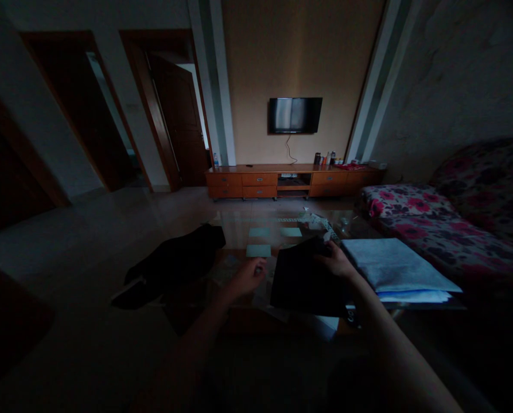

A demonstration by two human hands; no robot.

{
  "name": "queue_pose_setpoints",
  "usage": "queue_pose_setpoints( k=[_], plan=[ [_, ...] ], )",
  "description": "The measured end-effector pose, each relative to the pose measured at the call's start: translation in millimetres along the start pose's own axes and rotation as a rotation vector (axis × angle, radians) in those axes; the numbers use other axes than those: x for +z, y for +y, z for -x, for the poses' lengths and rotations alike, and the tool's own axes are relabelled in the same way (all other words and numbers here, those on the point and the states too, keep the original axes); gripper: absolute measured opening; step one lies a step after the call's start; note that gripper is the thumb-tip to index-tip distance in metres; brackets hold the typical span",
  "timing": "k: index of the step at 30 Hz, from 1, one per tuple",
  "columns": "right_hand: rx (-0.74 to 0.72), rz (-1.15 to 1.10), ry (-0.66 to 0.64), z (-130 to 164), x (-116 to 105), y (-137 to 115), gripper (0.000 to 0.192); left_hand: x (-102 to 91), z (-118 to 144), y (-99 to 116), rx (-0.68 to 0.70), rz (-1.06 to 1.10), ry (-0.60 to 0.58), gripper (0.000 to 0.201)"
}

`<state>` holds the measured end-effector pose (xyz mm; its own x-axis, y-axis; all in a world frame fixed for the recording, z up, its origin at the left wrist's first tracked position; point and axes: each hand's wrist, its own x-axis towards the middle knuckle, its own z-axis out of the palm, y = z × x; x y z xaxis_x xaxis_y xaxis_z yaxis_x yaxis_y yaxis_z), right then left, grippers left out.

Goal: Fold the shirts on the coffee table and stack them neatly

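Note:
A folded black cloth [303, 278], perhaps a garment, lies on the glass coffee table [234, 229] in dim light. At its upper right corner my right hand [337, 261] grips the cloth's edge, and a small whitish piece shows by the fingertips. Left of the cloth, apart from it, my left hand [250, 276] hovers over the glass with its fingers curled closed. Whether anything is in that hand I cannot make out. Another black cloth [174, 261] lies bunched at the table's left end.
Right of my right hand is a stack of pale blue-grey folded sheets or bags [396, 267]. A flowered sofa [411, 201] borders the table's right side. Beyond stands a low wooden cabinet [260, 178] holding bottles, under a wall television [295, 115]. Small clutter [314, 218] sits at the table's far edge.

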<state>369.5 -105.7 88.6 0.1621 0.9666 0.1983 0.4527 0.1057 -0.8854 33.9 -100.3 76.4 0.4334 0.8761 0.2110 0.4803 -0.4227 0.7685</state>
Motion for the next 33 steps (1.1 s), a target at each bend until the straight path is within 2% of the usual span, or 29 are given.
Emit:
queue_pose_setpoints(
  k=[2,5,7,9,11,14,16,18,21,26,28,33],
  plan=[
    [-0.112,-0.099,-0.116,12.3,6.5,-30.7,0.039,-0.1,4.4,17.3,0.047,0.060,0.066,0.041],
    [-0.288,-0.130,-0.288,35.7,12.6,-75.2,0.033,-7.2,15.6,48.4,0.162,0.067,0.171,0.067],
    [-0.331,-0.166,-0.393,49.1,14.0,-96.6,0.031,-14.1,23.7,67.3,0.235,0.029,0.234,0.088],
    [-0.326,-0.199,-0.485,58.2,14.9,-108.9,0.031,-19.5,30.1,79.6,0.253,0.020,0.236,0.103],
    [-0.308,-0.215,-0.560,62.7,16.8,-113.1,0.032,-21.3,33.7,83.6,0.199,0.074,0.163,0.102],
    [-0.311,-0.213,-0.624,63.6,22.9,-109.6,0.029,-17.4,33.8,78.2,0.076,0.200,-0.019,0.073],
    [-0.323,-0.197,-0.624,62.6,28.1,-104.4,0.027,-12.8,32.0,72.1,0.025,0.260,-0.106,0.056],
    [-0.350,-0.181,-0.578,61.9,32.8,-99.4,0.033,-8.4,29.9,66.5,0.003,0.317,-0.132,0.051],
    [-0.428,-0.122,-0.451,63.2,38.1,-96.0,0.046,-3.5,27.3,59.6,-0.005,0.393,-0.104,0.051],
    [-0.559,0.089,-0.196,69.9,45.1,-103.5,0.035,0.3,25.3,51.0,-0.011,0.402,-0.055,0.051],
    [-0.572,0.104,-0.191,71.6,48.1,-106.4,0.036,0.9,25.4,50.1,-0.011,0.393,-0.056,0.052],
    [-0.581,0.039,-0.296,71.9,52.4,-105.9,0.040,1.7,27.0,52.1,0.019,0.371,-0.080,0.051]
  ],
)
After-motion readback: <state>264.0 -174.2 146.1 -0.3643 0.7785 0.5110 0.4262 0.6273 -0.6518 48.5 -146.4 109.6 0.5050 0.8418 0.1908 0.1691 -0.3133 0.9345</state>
